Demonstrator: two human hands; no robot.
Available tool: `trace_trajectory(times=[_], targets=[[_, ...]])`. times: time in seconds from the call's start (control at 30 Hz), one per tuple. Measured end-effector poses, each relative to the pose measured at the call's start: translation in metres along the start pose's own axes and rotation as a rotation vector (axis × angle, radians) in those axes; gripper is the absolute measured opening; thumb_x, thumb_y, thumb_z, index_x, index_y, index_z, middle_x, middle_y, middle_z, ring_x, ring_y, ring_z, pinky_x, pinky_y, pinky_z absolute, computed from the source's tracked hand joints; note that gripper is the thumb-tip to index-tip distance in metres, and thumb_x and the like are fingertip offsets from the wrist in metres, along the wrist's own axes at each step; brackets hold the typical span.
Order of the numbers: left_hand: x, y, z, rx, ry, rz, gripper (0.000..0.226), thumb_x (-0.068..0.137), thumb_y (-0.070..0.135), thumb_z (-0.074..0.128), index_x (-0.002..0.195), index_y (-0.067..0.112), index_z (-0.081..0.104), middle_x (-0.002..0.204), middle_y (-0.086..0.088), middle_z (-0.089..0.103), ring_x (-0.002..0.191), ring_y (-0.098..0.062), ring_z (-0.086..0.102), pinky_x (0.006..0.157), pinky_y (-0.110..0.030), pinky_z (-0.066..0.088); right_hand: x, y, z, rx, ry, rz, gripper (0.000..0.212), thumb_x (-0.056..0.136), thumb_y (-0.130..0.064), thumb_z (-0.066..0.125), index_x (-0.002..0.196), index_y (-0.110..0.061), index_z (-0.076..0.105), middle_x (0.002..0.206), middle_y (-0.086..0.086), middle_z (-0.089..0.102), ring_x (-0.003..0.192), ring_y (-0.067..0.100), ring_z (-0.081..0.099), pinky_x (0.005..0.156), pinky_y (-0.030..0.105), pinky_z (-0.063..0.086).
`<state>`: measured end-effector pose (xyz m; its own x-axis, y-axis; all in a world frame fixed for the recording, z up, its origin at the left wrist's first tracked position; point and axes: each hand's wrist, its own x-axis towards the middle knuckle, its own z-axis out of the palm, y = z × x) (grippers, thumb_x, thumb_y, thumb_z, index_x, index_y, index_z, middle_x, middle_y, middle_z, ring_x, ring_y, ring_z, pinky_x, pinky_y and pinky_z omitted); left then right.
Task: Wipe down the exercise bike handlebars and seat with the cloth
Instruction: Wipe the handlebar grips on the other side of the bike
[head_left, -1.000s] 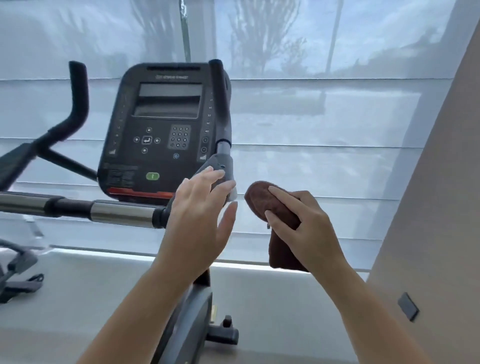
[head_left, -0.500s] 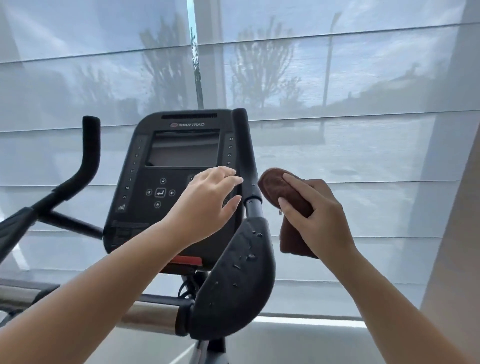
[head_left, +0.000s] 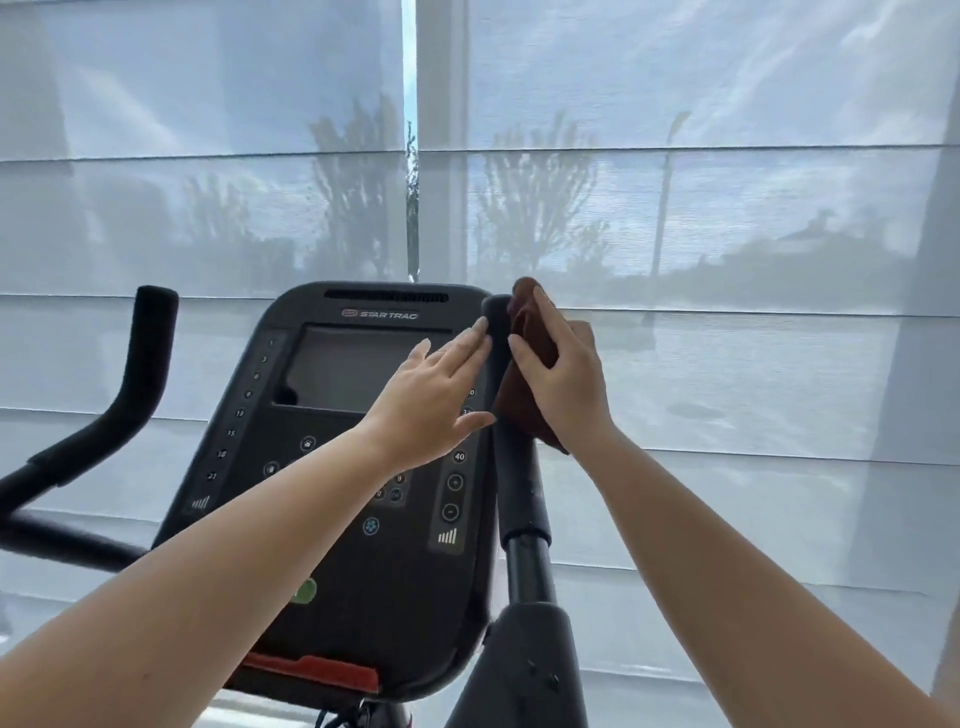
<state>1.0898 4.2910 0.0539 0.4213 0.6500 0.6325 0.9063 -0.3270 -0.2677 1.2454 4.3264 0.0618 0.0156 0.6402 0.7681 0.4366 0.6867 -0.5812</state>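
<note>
1. Pressed against the outer side of the upright right handlebar (head_left: 514, 467), close to its top end: the brown cloth (head_left: 529, 330), bunched up, with a tail hanging down alongside the bar.
2. Gripped there by the right hand (head_left: 571, 384), fingers curled over the bundle and thumb laid across its front.
3. Met from the inner side by the left hand (head_left: 431, 400), flat and holding nothing, fingers straight, fingertips seemingly touching the bar opposite the cloth.
4. Judged to be at the top of a downward wipe of this bar. Impossible to tell how much of the bike is already clean. No seat in view.
5. Just beside the bar's inner side, and partly behind the left hand: the console (head_left: 332, 441), with dark screen and rows of buttons. At the bike's far left, well apart from both hands: the left handlebar (head_left: 140, 374). Beyond everything, a pale window blind (head_left: 727, 208).
6. Possible slips from here:
   - Cleaning only the outer face of the bar, through keeping the cloth bunched on one side rather than wrapped round.
   - Pressing a console button by accident, with the left palm and wrist hovering right over the keypad.
   - Losing the cloth mid-stroke, through the loose tail dragging or catching lower down the bar.
   - Stopping short of the bar's lower length, or skipping the left handlebar and the unseen seat.
</note>
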Motion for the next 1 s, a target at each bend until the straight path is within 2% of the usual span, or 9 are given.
trace_trajectory(times=[0.1,0.23,0.4,0.47,0.57,0.7,0.87,0.93,1.0], targets=[[0.002,-0.004,0.01,0.01,-0.021,0.03,0.089,0.08,0.05,0.055,0.143,0.008,0.007,0.149,0.0,-0.013,0.138,-0.016,0.016,0.111,-0.04,0.006,-0.033,0.022,0.001,0.031,-0.082,-0.07,0.054,0.086,-0.027,0.06,0.134,-0.039,0.039,0.1,-0.002,0.046,0.087,-0.004,0.05,0.077,-0.002,0.033],[0.003,-0.004,0.013,-0.028,0.039,0.056,0.086,0.077,0.04,0.065,0.14,0.002,0.02,0.148,-0.006,-0.001,0.134,-0.021,0.028,0.109,-0.042,0.011,-0.056,0.034,-0.003,0.014,-0.091,-0.165,0.046,0.082,-0.024,0.063,0.123,-0.041,0.053,0.093,-0.012,0.043,0.09,-0.019,0.045,0.078,-0.006,0.03],[0.004,-0.01,0.014,-0.07,0.023,0.05,0.084,0.08,0.043,0.062,0.143,0.012,0.014,0.149,0.005,-0.003,0.139,-0.012,0.012,0.111,-0.044,0.008,0.016,-0.006,0.017,0.113,0.13,-0.091,0.043,0.088,-0.024,0.058,0.13,-0.029,0.049,0.11,0.004,0.045,0.092,-0.001,0.05,0.078,-0.004,0.03],[0.006,-0.015,0.011,-0.103,0.022,0.049,0.08,0.081,0.044,0.06,0.143,0.017,0.016,0.147,0.011,-0.003,0.139,-0.01,0.008,0.111,-0.042,0.003,0.026,-0.009,0.017,0.091,0.058,-0.094,0.044,0.089,-0.026,0.057,0.132,-0.031,0.046,0.111,0.004,0.047,0.095,0.007,0.051,0.077,-0.003,0.033],[0.006,-0.02,0.011,-0.127,0.013,0.056,0.077,0.082,0.044,0.058,0.143,0.023,0.015,0.146,0.015,-0.006,0.138,-0.007,0.003,0.11,-0.04,-0.001,-0.015,0.013,0.001,0.004,-0.092,-0.123,0.048,0.086,-0.025,0.06,0.128,-0.042,0.045,0.098,-0.004,0.049,0.085,0.0,0.053,0.077,-0.004,0.033],[0.005,-0.018,0.015,-0.131,-0.014,0.045,0.08,0.083,0.044,0.057,0.144,0.019,0.011,0.149,0.011,-0.012,0.139,-0.007,0.0,0.111,-0.041,-0.001,-0.066,0.039,-0.019,0.139,-0.209,-0.01,0.036,0.085,-0.025,0.061,0.099,-0.058,0.058,0.099,-0.016,0.067,0.095,-0.003,0.059,0.088,0.016,0.044],[0.003,-0.015,0.014,-0.185,-0.03,0.008,0.079,0.084,0.046,0.054,0.144,0.022,0.01,0.146,0.016,-0.013,0.137,-0.004,-0.003,0.111,-0.041,-0.001,0.001,0.005,0.009,0.058,0.043,-0.032,0.044,0.088,-0.026,0.058,0.131,-0.031,0.048,0.11,0.005,0.054,0.098,0.006,0.049,0.084,-0.003,0.029],[-0.001,-0.016,0.01,-0.133,-0.052,0.017,0.077,0.085,0.051,0.048,0.144,0.023,0.008,0.145,0.018,-0.013,0.134,-0.002,-0.01,0.111,-0.042,-0.002,0.014,-0.002,0.013,0.097,0.023,-0.019,0.046,0.089,-0.026,0.057,0.133,-0.031,0.045,0.114,0.005,0.053,0.103,0.008,0.05,0.088,0.004,0.031],[-0.009,-0.017,0.005,-0.056,-0.055,0.057,0.074,0.085,0.052,0.045,0.144,0.023,0.01,0.147,0.015,-0.008,0.134,-0.005,-0.011,0.111,-0.041,-0.002,-0.008,0.006,0.0,0.023,-0.099,-0.06,0.047,0.087,-0.027,0.059,0.13,-0.041,0.044,0.105,0.002,0.052,0.094,0.002,0.051,0.084,0.001,0.033]])
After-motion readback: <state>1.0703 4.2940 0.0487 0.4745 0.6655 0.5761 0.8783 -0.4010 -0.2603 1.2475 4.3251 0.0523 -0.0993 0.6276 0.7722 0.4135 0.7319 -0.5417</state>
